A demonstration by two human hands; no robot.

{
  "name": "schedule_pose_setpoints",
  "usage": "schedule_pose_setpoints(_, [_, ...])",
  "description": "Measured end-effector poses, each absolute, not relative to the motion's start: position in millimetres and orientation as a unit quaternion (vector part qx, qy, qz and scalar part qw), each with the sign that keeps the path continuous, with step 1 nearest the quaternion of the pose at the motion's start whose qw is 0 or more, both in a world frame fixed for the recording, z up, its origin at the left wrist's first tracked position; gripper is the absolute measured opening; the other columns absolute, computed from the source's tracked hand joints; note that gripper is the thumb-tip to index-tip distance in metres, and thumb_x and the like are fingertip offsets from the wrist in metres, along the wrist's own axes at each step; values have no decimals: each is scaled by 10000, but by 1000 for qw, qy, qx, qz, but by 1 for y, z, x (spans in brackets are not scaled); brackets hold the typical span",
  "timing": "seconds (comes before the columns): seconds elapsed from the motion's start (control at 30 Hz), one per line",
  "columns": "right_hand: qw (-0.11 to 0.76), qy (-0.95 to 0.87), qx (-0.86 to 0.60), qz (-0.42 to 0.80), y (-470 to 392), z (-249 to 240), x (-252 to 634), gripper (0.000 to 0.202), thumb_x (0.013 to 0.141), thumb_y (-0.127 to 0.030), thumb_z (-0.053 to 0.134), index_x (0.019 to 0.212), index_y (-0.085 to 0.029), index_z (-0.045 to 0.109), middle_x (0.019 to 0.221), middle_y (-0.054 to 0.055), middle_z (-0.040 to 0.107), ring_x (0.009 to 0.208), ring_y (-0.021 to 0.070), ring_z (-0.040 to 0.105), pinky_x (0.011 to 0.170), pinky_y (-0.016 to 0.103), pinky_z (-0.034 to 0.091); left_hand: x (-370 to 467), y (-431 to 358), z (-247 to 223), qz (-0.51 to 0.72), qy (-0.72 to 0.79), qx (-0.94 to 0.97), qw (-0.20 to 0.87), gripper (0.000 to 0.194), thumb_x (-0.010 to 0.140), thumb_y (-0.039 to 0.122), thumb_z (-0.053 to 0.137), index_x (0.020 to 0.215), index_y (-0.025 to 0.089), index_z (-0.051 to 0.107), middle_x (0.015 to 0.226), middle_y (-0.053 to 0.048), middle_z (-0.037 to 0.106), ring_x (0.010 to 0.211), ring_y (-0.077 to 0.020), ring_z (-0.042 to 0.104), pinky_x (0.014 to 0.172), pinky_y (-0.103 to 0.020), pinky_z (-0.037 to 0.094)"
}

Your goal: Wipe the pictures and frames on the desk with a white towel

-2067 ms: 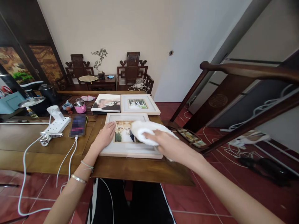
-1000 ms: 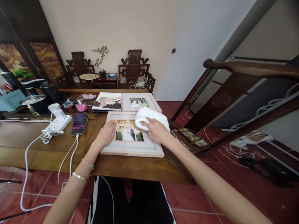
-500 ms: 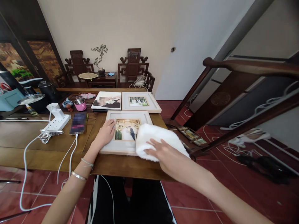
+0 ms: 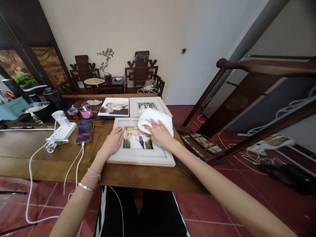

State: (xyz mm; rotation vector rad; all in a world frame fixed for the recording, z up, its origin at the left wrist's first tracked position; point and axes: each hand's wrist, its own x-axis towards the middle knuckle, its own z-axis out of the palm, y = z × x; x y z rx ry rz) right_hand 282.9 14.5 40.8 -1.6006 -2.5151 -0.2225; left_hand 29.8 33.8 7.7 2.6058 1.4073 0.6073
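A light wooden photo frame (image 4: pixel 145 159) lies face up near the table's front edge, with a wedding picture in its middle. On its left side rests my left hand (image 4: pixel 114 141), fingers stretched along the border. My right hand (image 4: pixel 160 133) lies spread on a folded white cloth (image 4: pixel 165 120), which covers the frame's upper right corner and reaches over the edge of a second frame (image 4: pixel 134 107) behind it. To the left of that one, a stack of pictures (image 4: pixel 115 107) sits flat.
Left on the wooden table (image 4: pixel 24 158) are a phone (image 4: pixel 84 131) with a cable, a white power strip (image 4: pixel 64 131), a pink cup (image 4: pixel 86 112) and a glass lid. A dark wooden chair (image 4: pixel 237 98) stands close at the right.
My right hand and the white cloth have moved up and to the left, from the frame's right edge to its upper right corner. My left hand has stayed on the left side.
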Motion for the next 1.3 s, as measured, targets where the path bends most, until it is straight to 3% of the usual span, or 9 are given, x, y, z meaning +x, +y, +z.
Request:
schedule_pose_setpoints(0.23, [7, -861, -502, -82, 10, 42, 273, 618, 727, 28, 436, 1312, -150, 528, 1474, 152, 374, 1366, 352, 267, 1052, 609, 224, 31, 34, 6, 210, 472, 855, 59, 409, 949, 248, 321, 1293, 124, 504, 1390, -146, 480, 1333, -238, 382, 1098, -436, 354])
schedule_pose_setpoints(0.4, [-49, -882, -467, 31, -63, 68, 270, 670, 686, 64, 412, 1303, -162, 542, 1450, 154, 408, 1360, 356, 293, 1047, 612, 264, 33, 32, 5, 210, 490, 843, 68, 403, 946, 257, 330, 1293, 139, 499, 1411, -139, 459, 1342, -254, 372, 1097, -469, 348])
schedule_pose_setpoints(0.6, [-14, -897, -435, 80, -101, 76, 269, 690, 679, 52, 398, 1318, -175, 528, 1462, 138, 397, 1379, 316, 275, 1078, 555, 281, 33, 32, 6, 198, 485, 850, 55, 398, 943, 231, 331, 1286, 129, 503, 1409, -142, 459, 1346, -244, 367, 1101, -432, 352])
schedule_pose_setpoints(0.73, [23, -883, -468, 31, -61, 55, 274, 698, 663, 46, 413, 1319, -164, 527, 1470, 135, 386, 1386, 312, 258, 1109, 558, 201, 32, 32, 5, 193, 479, 854, 56, 405, 953, 244, 323, 1302, 128, 491, 1420, -138, 449, 1351, -248, 356, 1097, -447, 352])
schedule_pose_setpoints(0.9, [56, -863, -500, -43, 9, 40, 279, 687, 691, 20, 418, 1352, -153, 485, 1485, 133, 361, 1394, 300, 236, 1100, 559, 195, 31, 33, 5, 197, 474, 857, 53, 403, 957, 247, 325, 1307, 137, 491, 1415, -135, 457, 1348, -238, 361, 1094, -442, 354])
schedule_pose_setpoints(1.07, [27, -862, -504, -44, 21, 42, 269, 629, 709, 23, 412, 1296, -156, 552, 1492, 121, 351, 1393, 358, 203, 1062, 633, 188, 30, 34, 2, 207, 479, 851, 54, 408, 953, 258, 335, 1297, 116, 502, 1406, -152, 463, 1344, -246, 367, 1083, -447, 366])
schedule_pose_setpoints(1.3, [-39, -892, -444, 78, -75, 79, 258, 667, 681, 53, 380, 1285, -160, 565, 1457, 150, 401, 1371, 351, 273, 1034, 615, 286, 31, 37, -3, 233, 484, 841, 61, 388, 947, 219, 341, 1288, 143, 510, 1396, -141, 475, 1336, -240, 383, 1087, -453, 359])
